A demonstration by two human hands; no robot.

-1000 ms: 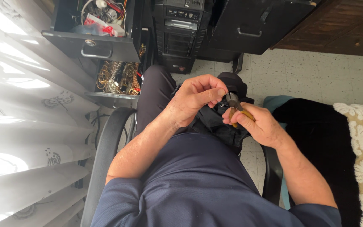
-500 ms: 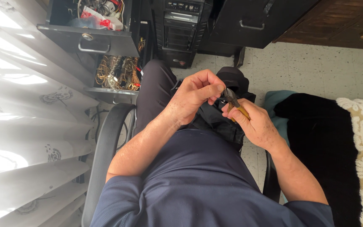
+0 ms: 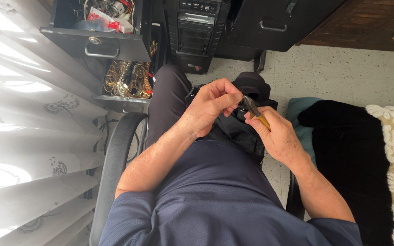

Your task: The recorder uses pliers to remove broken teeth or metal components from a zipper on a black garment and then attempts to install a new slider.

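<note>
Right hand (image 3: 279,136) gripped yellow-handled pliers (image 3: 255,111) over the lap; left hand (image 3: 210,105) pinched something small at their tip, too small to identify. Judged best practice: steady wrists, squeeze gently.

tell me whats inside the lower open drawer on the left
The lower open drawer holds a tangle of coiled wires, mostly tan or gold with some red. The upper open drawer overhangs it, hiding the back.

Head cam, steep down, close.
</note>
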